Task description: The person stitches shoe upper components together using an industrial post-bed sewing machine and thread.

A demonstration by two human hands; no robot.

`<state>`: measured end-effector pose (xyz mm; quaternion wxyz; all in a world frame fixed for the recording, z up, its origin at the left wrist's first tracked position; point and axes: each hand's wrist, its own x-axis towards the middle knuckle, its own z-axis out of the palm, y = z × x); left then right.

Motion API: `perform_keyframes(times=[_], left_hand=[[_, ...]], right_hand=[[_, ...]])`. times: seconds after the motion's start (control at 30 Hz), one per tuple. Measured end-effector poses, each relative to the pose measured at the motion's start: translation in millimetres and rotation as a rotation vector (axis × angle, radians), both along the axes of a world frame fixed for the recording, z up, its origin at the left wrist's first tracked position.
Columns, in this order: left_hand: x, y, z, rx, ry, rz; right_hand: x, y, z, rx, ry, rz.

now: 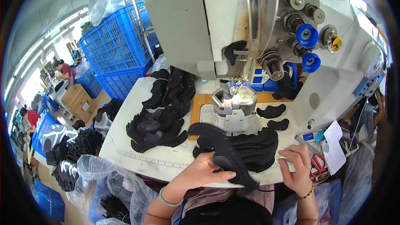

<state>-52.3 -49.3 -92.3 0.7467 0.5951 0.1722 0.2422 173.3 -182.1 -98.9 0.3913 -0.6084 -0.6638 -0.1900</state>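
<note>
Left hand grips a curved black piece by its left edge, lower centre of frame, over a row of black pieces. Right hand, lower right: fingers parted, nothing held. Handling, my judgement: pinch lightly, support the free end, keep the curve unbent. Long axis runs diagonally, one end upper left toward the machine head (blurred), the other lower right.
</note>
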Motion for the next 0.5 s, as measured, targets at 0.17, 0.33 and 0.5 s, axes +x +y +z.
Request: perform_keyframes(times=[0.17,0.33,0.5], left_hand=[[-4,6,1,0.129,0.151,-0.102],[-8,10,-1,0.141,0.132,-0.004],[5,18,-3,0.142,0.131,-0.044]], right_hand=[[-7,8,13,-0.044,0.082,0.033],[19,-26,-27,-0.350,-0.100,-0.460],[37,-45,-70,-0.389,-0.182,-0.505]])
